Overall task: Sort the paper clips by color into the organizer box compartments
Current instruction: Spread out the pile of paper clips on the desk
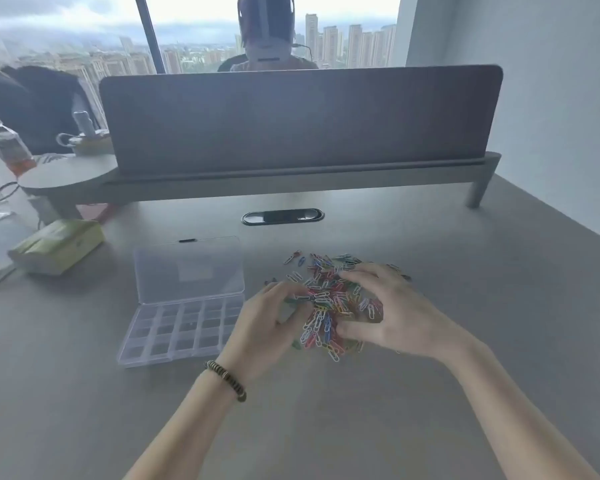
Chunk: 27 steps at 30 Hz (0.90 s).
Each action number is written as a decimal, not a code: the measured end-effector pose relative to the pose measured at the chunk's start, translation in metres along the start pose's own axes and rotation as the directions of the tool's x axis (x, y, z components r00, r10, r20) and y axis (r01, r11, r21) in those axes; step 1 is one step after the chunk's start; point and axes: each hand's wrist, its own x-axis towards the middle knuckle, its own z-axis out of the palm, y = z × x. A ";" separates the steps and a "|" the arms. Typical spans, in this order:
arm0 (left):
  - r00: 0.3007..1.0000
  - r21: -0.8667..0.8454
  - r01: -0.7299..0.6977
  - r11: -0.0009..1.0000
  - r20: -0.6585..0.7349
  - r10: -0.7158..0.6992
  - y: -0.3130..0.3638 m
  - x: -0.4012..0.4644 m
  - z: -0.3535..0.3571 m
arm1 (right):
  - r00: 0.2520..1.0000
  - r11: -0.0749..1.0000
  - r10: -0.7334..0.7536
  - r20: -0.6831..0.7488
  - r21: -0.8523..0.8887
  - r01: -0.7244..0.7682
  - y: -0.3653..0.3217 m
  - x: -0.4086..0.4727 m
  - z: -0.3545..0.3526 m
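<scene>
Tissue pack (58, 244) left of organizer box (184, 303).

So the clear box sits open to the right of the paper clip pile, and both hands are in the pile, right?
Not quite. The head view shows the clear box open to the left of the paper clip pile, not the right. The left hand and right hand are both in the pile.

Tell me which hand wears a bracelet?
The left hand: a beaded bracelet circles its wrist. The right hand has a bare wrist.
</scene>
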 end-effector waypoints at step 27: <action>0.838 0.428 -0.295 0.854 0.546 0.016 -0.016 0.072 0.024 | 0.987 0.914 0.110 0.114 -0.402 -0.056 0.043 0.034 0.012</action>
